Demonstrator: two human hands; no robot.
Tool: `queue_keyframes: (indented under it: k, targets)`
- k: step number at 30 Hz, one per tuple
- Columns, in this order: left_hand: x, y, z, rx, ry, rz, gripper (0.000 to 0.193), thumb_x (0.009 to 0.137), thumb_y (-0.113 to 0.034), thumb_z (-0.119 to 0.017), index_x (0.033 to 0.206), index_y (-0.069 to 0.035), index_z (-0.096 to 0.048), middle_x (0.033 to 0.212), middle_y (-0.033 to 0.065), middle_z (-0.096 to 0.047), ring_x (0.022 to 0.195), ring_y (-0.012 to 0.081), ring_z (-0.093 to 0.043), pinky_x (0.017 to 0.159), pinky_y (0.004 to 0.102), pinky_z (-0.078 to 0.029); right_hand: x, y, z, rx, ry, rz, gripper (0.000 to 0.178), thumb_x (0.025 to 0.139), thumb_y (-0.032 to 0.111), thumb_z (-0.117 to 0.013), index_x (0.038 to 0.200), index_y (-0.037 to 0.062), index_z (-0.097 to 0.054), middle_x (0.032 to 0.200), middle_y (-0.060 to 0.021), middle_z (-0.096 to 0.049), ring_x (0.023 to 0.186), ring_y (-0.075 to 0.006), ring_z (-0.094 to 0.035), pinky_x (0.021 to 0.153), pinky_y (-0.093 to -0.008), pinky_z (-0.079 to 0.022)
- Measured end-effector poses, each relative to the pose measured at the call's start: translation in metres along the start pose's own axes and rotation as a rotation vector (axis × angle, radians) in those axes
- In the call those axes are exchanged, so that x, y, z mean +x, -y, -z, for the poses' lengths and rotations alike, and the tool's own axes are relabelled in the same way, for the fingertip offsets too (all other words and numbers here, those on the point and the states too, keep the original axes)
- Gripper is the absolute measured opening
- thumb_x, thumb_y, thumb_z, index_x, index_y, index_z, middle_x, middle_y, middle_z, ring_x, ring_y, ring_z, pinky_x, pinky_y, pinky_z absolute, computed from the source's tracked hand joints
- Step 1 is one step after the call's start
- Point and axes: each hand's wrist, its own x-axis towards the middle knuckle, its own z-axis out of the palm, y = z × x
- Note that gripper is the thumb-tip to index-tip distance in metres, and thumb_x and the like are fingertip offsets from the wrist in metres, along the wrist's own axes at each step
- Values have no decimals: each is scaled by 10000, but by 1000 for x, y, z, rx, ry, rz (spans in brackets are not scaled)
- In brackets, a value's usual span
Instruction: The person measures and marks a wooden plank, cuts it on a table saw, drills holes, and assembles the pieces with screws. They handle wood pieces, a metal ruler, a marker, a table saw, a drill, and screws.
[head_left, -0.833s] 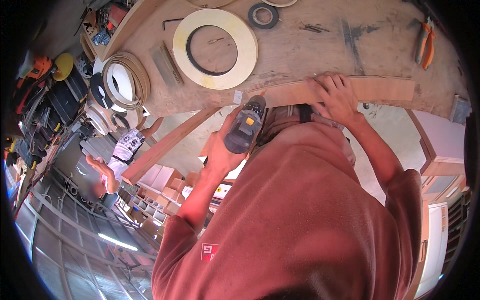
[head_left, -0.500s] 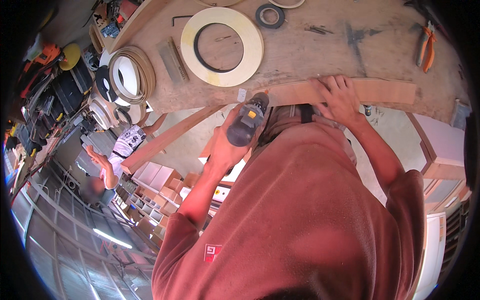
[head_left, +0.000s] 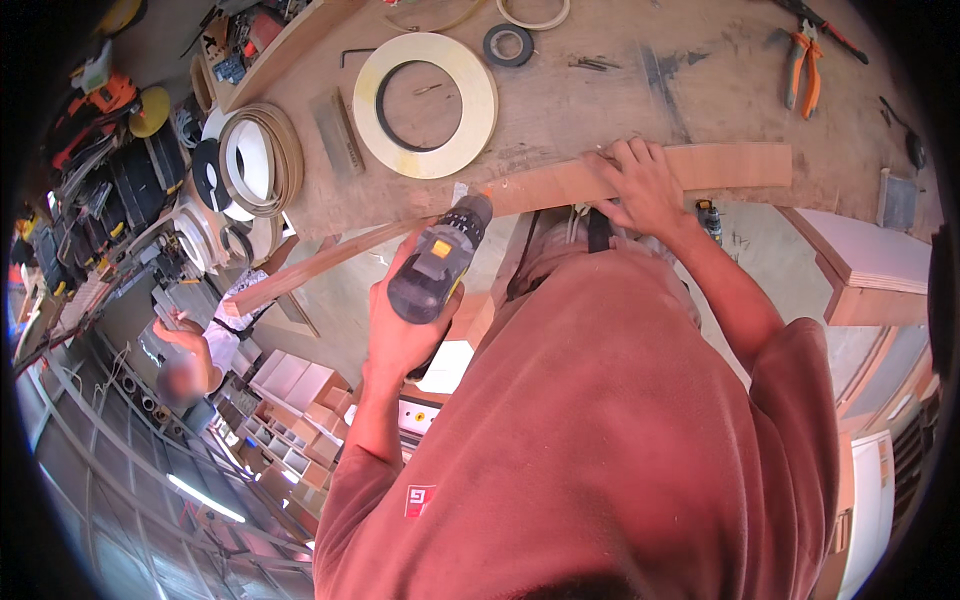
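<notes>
My left hand (head_left: 392,335) is wrapped round the handle of a dark cordless drill (head_left: 435,270) with a yellow patch on top. The drill's chuck points away from me, at the left end of a flat wooden strip (head_left: 735,167) lying along the bench's near edge. A small orange spot shows just beyond the chuck; whether the bit touches the wood cannot be made out. My right hand (head_left: 643,187) lies on the middle of the strip, fingers spread over its top and pressing it to the bench. A second wooden strip (head_left: 310,265) slants off the bench to the left.
On the workbench (head_left: 560,115) are a large cream roll of banding (head_left: 478,100), a small black tape roll (head_left: 493,45) and orange-handled pliers (head_left: 803,75). More rolls (head_left: 283,160) stand at the left edge. Another person (head_left: 205,350) is farther left; a cabinet box (head_left: 860,250) stands right.
The view has shifted, so the bench and strip sit farther left. The drill has tipped slightly, its body lower and farther left. My right hand still rests on the strip.
</notes>
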Motion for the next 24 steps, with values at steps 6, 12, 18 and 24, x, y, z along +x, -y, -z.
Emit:
queue_keyframes:
  k: [6, 12, 18, 24]
  targets:
    - [16, -2, -52, -84, 11, -127, 713, 842, -107, -778, 1511, -93, -530, 1269, 180, -745, 1211, 327, -724, 1026, 391, -547, 0, 2, 6, 89, -62, -67, 858, 700, 347, -914, 1463, 143, -579, 1299, -95, -573, 1277, -324, -508, 1163, -558, -327]
    - [16, -12, -86, -126, 66, -251, 706, 860, -127, -779, 1517, -102, -521, 1279, 207, -736, 1220, 373, -712, 1020, 406, -545, -30, -18, 34, -49, -119, -228, 837, 693, 392, -926, 1426, 132, -616, 1321, -80, -578, 1334, -312, -506, 1246, -665, -225]
    - [16, -25, -98, -110, 83, -220, 712, 861, -122, -783, 1521, -101, -518, 1288, 171, -738, 1207, 295, -728, 1024, 369, -547, -36, -35, 28, -9, -78, -172, 779, 679, 334, -931, 1378, 127, -655, 1311, -72, -580, 1279, -304, -526, 1243, -613, -265]
    - [16, -25, -98, -123, 51, -229, 703, 870, -123, -767, 1524, -90, -510, 1273, 207, -734, 1193, 360, -723, 1007, 386, -545, -23, -22, 12, 35, -114, -126, 755, 685, 334, -925, 1365, 134, -664, 1285, -52, -598, 1250, -282, -531, 1236, -569, -288]
